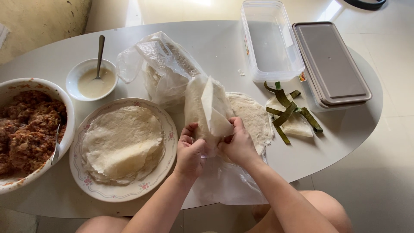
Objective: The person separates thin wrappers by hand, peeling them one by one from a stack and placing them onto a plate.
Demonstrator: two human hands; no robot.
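Both my hands hold up a thin white wrapper sheet (pixel 209 108) over the table's near edge. My left hand (pixel 189 151) grips its lower left side, my right hand (pixel 237 144) its lower right, fingers pinched as if peeling layers apart. Under the sheet lies a round stack of wrappers (pixel 254 116) on a plastic sheet (pixel 224 183). Left of my hands, a flower-rimmed plate (pixel 170 133) carries separated wrappers (pixel 123 142).
A large bowl of brown filling (pixel 26 129) with a spoon sits at far left. A small bowl of pale paste (pixel 92 80) holds a spoon. A crumpled plastic bag (pixel 164 69), a clear container (pixel 269 41), its grey lid (pixel 330 62) and green leaf strips (pixel 286 112) lie behind.
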